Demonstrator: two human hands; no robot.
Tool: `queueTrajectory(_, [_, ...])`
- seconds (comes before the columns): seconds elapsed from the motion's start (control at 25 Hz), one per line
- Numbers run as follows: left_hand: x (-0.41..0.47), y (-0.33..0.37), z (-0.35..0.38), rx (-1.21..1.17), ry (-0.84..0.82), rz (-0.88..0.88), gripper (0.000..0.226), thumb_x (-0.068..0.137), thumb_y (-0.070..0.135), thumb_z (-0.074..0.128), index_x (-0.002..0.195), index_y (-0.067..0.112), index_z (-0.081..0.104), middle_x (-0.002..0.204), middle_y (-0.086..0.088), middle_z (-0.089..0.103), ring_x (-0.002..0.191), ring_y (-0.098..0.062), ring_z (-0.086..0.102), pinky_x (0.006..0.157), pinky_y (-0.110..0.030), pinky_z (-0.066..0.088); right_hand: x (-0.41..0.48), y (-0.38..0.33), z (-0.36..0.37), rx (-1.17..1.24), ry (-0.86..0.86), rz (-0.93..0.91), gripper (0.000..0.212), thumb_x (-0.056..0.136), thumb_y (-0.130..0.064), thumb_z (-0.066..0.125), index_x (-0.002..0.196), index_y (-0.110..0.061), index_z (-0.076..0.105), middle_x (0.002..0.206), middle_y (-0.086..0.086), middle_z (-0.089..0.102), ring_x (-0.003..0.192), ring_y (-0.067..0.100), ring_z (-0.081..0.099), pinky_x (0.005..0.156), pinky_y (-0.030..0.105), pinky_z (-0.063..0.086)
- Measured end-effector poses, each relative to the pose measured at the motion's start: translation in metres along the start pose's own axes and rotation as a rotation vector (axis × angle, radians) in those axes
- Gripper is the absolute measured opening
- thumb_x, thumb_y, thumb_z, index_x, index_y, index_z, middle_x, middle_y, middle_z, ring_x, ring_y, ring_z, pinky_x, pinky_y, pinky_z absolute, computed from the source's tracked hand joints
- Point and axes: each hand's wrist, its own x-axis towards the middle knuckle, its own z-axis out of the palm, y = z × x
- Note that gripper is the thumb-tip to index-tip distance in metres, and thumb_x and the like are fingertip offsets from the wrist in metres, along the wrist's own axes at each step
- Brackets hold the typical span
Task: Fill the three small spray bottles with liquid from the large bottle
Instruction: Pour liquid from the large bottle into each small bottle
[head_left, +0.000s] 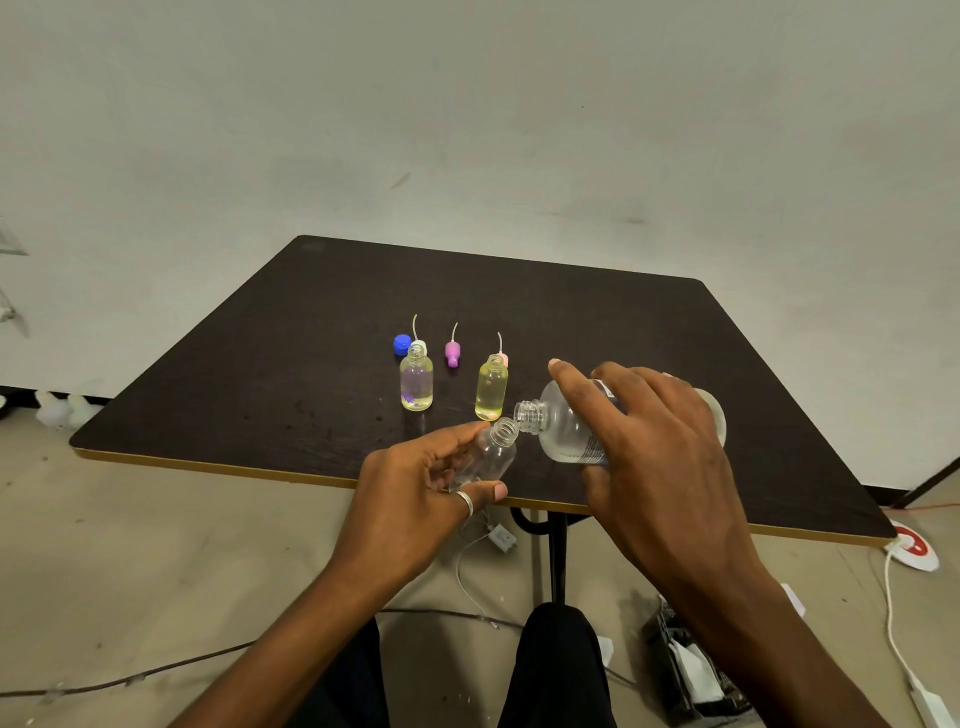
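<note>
My left hand (415, 493) grips a small clear bottle (491, 452), tilted with its open neck up and to the right. My right hand (660, 441) holds the large clear bottle (563, 426) tipped on its side, its open mouth just above the small bottle's neck. Two more small bottles stand uncapped on the dark table (519, 322): a clear one (416, 382) on the left and a yellowish one (491, 389) near the middle. Behind them lie a white spray top (420, 344), a purple spray top (452, 353), a pink spray top (503, 358) and a blue cap (401, 344).
The table's near edge (218, 465) runs just under my hands. Below it the floor holds cables (467, 566), a white adapter (501, 538), a red and white round object (911, 545) at the right and a dark bag (691, 670). A plain wall stands behind the table.
</note>
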Motion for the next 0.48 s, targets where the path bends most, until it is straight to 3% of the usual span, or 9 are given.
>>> queueTrajectory(0.48, [-0.0006, -0.0027, 0.0014, -0.021, -0.007, -0.037, 0.054, 0.071, 0.020, 0.087, 0.121, 0.031, 0.069, 0.103, 0.028, 0.069, 0.095, 0.013, 0.066, 0.082, -0.004, 0.048, 0.0013, -0.0038, -0.0038, -0.045, 0.022, -0.009, 0.092, 0.049, -0.013, 0.094, 0.132, -0.016, 0.055, 0.115, 0.019, 0.064, 0.104, 0.042, 0.061, 0.089, 0.058, 0.046])
